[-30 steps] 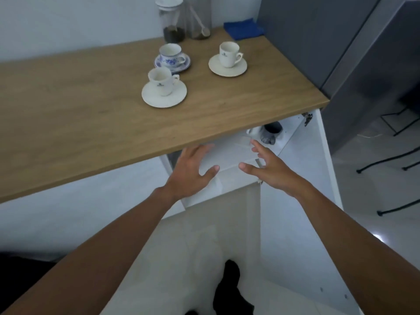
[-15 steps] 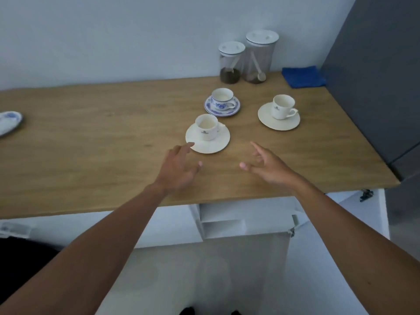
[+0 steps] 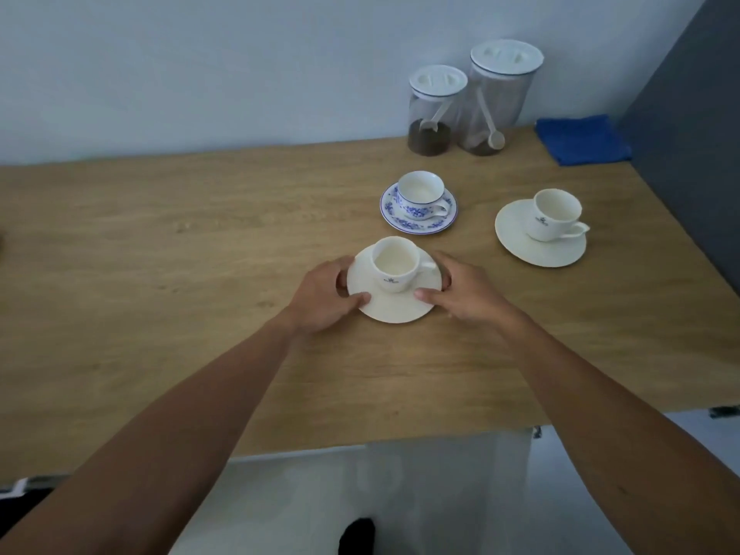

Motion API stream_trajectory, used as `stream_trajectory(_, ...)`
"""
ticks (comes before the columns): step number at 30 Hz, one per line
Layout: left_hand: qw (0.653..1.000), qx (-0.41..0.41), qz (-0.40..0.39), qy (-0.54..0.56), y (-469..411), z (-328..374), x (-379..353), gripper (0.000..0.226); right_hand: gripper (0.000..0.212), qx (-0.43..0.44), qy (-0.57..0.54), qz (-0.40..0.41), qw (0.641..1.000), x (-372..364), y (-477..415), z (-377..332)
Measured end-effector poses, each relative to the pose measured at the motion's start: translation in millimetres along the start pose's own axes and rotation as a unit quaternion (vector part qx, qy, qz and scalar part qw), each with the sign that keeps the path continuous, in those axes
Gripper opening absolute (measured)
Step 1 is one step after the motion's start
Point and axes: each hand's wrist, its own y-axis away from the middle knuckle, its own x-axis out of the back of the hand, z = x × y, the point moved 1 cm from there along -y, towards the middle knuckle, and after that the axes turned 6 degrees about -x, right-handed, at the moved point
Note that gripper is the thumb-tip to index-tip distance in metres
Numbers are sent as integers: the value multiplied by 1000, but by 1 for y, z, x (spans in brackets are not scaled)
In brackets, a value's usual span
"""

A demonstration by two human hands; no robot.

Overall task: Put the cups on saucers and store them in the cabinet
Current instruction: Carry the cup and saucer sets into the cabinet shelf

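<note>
White cup (image 3: 394,263): upright on the white saucer (image 3: 394,312), on the wooden countertop (image 3: 200,242), the set nearest the person.
Left hand (image 3: 320,298): at the saucer's left rim, thumb on top, fingers curled round the edge; forearm stretched forward.
Right hand (image 3: 466,292): at the right rim, thumb on top, fingers curled at the edge beside the cup's handle.
Other sets: blue-patterned cup (image 3: 420,194) behind, second white cup (image 3: 554,214) to the right, each on a saucer, apart from both hands.

Upright white cup (image 3: 394,263) on saucer (image 3: 394,311); blue-patterned set (image 3: 419,196), second white set (image 3: 554,216) beyond.
</note>
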Motion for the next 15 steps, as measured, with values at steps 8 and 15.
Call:
stream_trajectory(8, 996, 37, -68, 54, -19, -6, 1, 90, 75, -55, -95, 29, 994, -9, -4, 2)
stream_trajectory(15, 972, 34, -107, 207, -2, 17, -6, 85, 84, -100, -209, 9, 973, 0, 32, 20)
